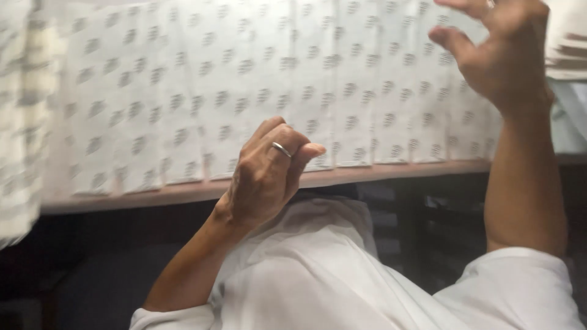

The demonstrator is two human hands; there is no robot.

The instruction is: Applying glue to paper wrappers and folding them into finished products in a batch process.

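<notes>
In the middle of the frame the left hand [266, 174] sits loosely curled, fingers bent inward toward the palm and the thumb stretched out to the right, with a thin silver ring [281, 149] on one finger. It grips nothing that shows; its fingertips lie against or just in front of the lower edge of the white sheets [244, 91], and whether they truly touch cannot be told.

At the upper right the right hand [501, 55] is raised with the fingers spread and gently bent, released and empty, held in front of the same sheets near their right end. Its fingertips run off the top of the frame.

The sheets fill the upper half of the frame: white strips side by side, each printed with rows of small grey marks, blurred toward the left. They lie on a pale wooden table edge [379, 174] that runs slightly tilted across the middle. A stack of further white sheets [568, 49] shows at the far upper right.

Below the edge lies white cloth [318, 275], and the short white sleeves of the person. The space beneath is dark.
</notes>
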